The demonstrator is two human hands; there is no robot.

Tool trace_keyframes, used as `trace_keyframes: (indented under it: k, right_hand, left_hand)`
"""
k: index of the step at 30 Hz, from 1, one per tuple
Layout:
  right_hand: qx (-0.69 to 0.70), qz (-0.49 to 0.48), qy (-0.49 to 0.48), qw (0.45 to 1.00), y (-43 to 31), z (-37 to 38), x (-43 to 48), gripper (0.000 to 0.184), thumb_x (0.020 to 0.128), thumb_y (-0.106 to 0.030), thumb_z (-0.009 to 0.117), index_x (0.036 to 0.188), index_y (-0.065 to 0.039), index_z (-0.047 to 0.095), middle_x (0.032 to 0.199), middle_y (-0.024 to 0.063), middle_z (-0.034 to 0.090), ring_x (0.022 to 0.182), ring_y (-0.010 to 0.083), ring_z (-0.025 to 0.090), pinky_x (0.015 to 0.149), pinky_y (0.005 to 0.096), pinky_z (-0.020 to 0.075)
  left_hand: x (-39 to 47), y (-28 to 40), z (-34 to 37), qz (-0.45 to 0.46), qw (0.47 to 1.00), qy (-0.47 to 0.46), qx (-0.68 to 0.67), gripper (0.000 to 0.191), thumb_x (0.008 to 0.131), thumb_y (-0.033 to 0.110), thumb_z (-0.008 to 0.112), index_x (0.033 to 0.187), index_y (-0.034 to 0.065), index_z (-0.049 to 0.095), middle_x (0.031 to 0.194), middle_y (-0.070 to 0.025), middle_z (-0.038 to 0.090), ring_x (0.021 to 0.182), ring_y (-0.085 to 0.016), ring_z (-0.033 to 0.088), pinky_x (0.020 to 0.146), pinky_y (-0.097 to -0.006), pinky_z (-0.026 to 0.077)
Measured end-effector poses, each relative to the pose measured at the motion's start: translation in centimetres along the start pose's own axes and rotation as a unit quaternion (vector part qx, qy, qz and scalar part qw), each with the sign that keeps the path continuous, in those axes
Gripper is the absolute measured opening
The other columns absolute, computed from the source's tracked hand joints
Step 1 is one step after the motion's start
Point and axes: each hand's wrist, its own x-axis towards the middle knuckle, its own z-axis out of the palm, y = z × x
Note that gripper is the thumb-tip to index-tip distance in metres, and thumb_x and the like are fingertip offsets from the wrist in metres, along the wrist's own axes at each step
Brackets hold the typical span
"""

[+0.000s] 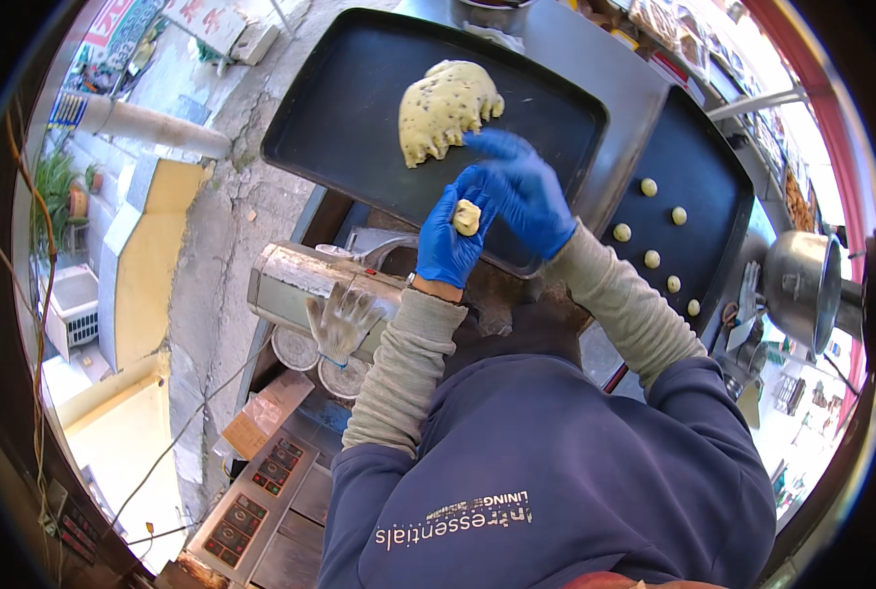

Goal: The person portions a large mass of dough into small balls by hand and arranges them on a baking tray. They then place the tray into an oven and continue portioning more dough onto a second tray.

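A large lump of pale dough with dark specks (449,107) lies on a black baking tray (349,96), its near edge ragged. In front of it my left hand (449,239), in a blue glove, holds a small piece of dough (467,218) between fingers and palm. My right hand (523,188), also blue-gloved and blurred, is just right of that piece, fingers extended apart towards the large lump; nothing shows in it. Several small dough balls (652,258) sit spaced out on a second black tray (718,191) at the right.
A metal machine housing (291,283) with a worn fabric glove (341,318) on it stands left of my left forearm. Lidded round containers (296,349) are below it. A steel pot (799,291) is at the far right, near scissors (730,314). A control panel (250,508) lies lower left.
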Motion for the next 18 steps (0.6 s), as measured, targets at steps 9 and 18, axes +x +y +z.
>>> trace_keyframes:
  k: [9, 18]
  right_hand:
    - [-0.051, 0.114, 0.117, 0.985, 0.5, -2.9, -1.1, 0.088, 0.093, -0.068, 0.043, 0.155, -0.007, 0.031, 0.160, 0.0300, 0.019, 0.148, 0.0526, 0.011, 0.119, 0.0624, 0.0040]
    - [-0.105, 0.174, 0.169, 0.965, 2.7, -9.1, -7.8, 0.092, 0.091, -0.063, 0.056, 0.159, -0.014, 0.020, 0.163, 0.0233, 0.017, 0.149, 0.0508, 0.010, 0.120, 0.0623, 0.0076]
  left_hand:
    - [-2.8, -4.2, 9.3, -0.105, 0.959, -0.196, 0.178, 0.080, 0.103, 0.061, 0.026, 0.159, 0.0068, 0.014, 0.164, -0.0211, 0.017, 0.150, -0.040, 0.020, 0.121, -0.0560, 0.018]
    - [-2.0, -7.5, 14.6, -0.259, 0.949, -0.171, 0.062, 0.058, 0.105, 0.045, 0.044, 0.149, 0.0074, 0.037, 0.144, -0.0122, 0.049, 0.132, -0.027, 0.049, 0.115, -0.0425, 0.039]
